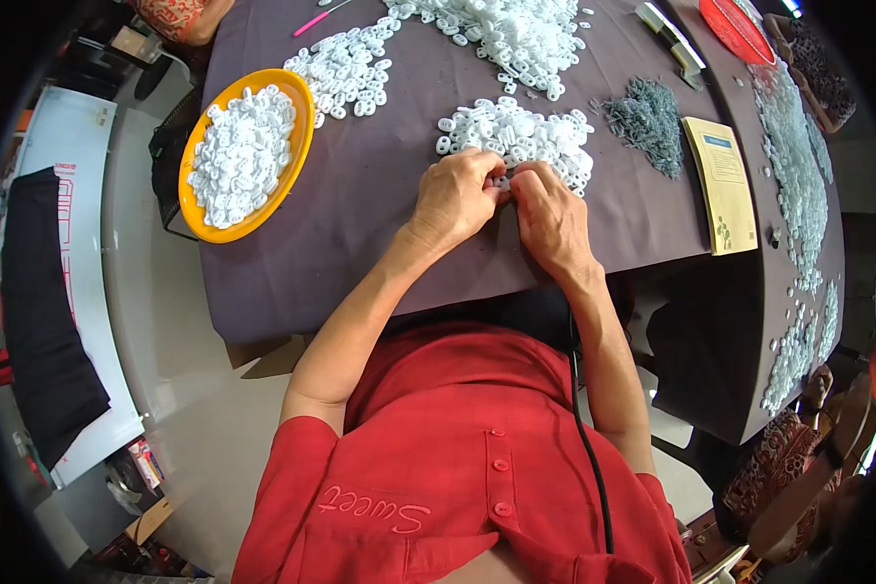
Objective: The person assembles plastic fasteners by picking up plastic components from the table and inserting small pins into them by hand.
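Close together at the near edge of a pile of small white oval plastic pieces with holes [526,131], my hands meet fingertip to fingertip. The fingers of my left hand [457,200] are pinched at a small white plastic piece [501,182], mostly covered by the fingertips. My right hand [553,216] is closed too, thumb and forefinger pressed together beside the left. Whatever sits in its pinch is too small and hidden to name. To the right of the pile lies a heap of thin grey-green slivers [644,127].
An orange oval bowl [305,127] full of white pieces stands at left. More white pieces [346,73] lie behind it, near a pink-handled tool [311,23]. On the right are a tan booklet [720,185], a stapler-like tool [672,44] and a red basket [735,29]. Other people sit around.
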`<state>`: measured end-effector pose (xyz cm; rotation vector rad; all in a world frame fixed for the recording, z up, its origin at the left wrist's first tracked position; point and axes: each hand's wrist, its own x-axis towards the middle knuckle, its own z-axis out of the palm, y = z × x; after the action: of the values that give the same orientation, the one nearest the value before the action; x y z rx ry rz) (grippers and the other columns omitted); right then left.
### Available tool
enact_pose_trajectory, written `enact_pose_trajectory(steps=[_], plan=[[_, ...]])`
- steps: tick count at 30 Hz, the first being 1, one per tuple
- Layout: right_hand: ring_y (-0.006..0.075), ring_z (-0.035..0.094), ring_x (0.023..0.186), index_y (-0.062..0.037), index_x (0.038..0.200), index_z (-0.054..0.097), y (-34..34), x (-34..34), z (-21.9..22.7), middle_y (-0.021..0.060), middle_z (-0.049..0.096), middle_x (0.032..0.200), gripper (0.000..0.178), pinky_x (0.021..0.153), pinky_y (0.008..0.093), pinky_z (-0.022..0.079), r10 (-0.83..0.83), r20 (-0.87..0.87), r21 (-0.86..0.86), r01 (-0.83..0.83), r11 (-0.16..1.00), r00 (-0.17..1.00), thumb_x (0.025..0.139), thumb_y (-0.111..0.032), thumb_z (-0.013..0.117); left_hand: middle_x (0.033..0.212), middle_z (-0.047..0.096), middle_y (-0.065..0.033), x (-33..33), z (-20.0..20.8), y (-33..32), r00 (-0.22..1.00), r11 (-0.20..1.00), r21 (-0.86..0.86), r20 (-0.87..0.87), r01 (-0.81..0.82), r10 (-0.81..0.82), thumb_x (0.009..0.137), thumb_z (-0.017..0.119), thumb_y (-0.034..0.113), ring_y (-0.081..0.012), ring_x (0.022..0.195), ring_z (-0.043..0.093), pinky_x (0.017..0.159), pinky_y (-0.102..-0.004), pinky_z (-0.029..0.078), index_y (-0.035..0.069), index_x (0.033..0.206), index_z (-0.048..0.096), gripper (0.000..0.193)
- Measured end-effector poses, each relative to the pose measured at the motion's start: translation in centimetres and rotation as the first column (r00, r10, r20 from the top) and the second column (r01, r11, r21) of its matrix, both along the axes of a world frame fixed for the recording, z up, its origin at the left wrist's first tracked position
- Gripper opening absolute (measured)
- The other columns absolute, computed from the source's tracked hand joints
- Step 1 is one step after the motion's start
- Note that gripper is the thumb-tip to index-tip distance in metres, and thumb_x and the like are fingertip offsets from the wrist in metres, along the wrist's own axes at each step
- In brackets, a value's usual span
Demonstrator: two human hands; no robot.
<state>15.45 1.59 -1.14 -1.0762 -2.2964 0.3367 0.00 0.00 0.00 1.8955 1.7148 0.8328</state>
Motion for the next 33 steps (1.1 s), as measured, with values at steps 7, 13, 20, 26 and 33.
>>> enact_pose_trajectory(steps=[7, 13, 20, 26, 33], plan=[[0.0293, 0.058, 0.074, -0.0038, 0.084, 0.052, 0.0, 0.3, -0.2, 0.0086, 0.056, 0.084, 0.011, 0.062, 0.0351, 0.046, -0.013, -0.171, -0.106, -0.005, 0.994, 0.985, 0.075, 0.001, 0.055, 0.078, 0.06, -0.0082, -0.5, -0.1, -0.5, 1.0, 0.999, 0.047, 0.011, 0.002, -0.002, 0.068, 0.068, 0.007, -0.0237, 0.07, 0.061, 0.064, -0.0337, 0.048, 0.004, 0.086, 0.061, 0.019], [0.0294, 0.058, 0.073, -0.0046, 0.083, 0.052, 0.1, -1.0, -0.3, 0.0094, 0.056, 0.084, 0.009, 0.062, 0.0356, 0.047, 0.037, -0.246, -0.027, -0.045, 0.999, 0.969, 0.076, 0.0, 0.055, 0.08, 0.061, -0.0094, -0.5, -0.4, -0.4, 0.999, 0.996, 0.089, 0.047, -0.02, 0.015, 0.069, 0.067, 0.004, -0.0244, 0.07, 0.061, 0.064, -0.0333, 0.048, 0.002, 0.084, 0.062, 0.016], [0.0307, 0.056, 0.068, -0.0066, 0.084, 0.051, -0.5, -0.5, 0.1, 0.0094, 0.053, 0.082, 0.009, 0.056, 0.0385, 0.045, 0.015, -0.027, -0.037, -0.016, 0.999, 1.0, 0.076, -0.004, 0.056, 0.079, 0.061, -0.0084, -0.4, -0.5, -0.4, 0.999, 0.993, 0.104, 0.01, -0.053, 0.052, 0.07, 0.066, 0.006, -0.0241, 0.071, 0.061, 0.063, -0.0331, 0.048, 0.004, 0.082, 0.062, 0.013], [0.0286, 0.057, 0.067, -0.006, 0.081, 0.054, -0.9, 0.6, 0.3, 0.0097, 0.056, 0.079, 0.008, 0.057, 0.0354, 0.046, -0.01, -0.116, -0.144, -0.007, 0.99, 0.993, 0.075, -0.004, 0.057, 0.076, 0.06, -0.0063, 0.4, 0.5, -0.8, 0.996, 0.995, 0.054, 0.012, -0.089, 0.089, 0.07, 0.065, 0.009, -0.0239, 0.069, 0.06, 0.063, -0.0333, 0.047, 0.007, 0.081, 0.063, 0.011], [0.0265, 0.058, 0.066, -0.0031, 0.08, 0.056, -0.2, 1.1, -0.3, 0.0089, 0.057, 0.077, 0.009, 0.057, 0.032, 0.047, 0.061, -0.199, -0.12, -0.086, 0.989, 0.978, 0.072, -0.001, 0.059, 0.078, 0.059, -0.0062, 0.5, 0.4, -0.7, 0.999, 0.993, 0.116, -0.048, 0.006, 0.0, 0.07, 0.062, 0.008, -0.0238, 0.07, 0.06, 0.063, -0.0356, 0.048, 0.01, 0.08, 0.065, 0.01]])
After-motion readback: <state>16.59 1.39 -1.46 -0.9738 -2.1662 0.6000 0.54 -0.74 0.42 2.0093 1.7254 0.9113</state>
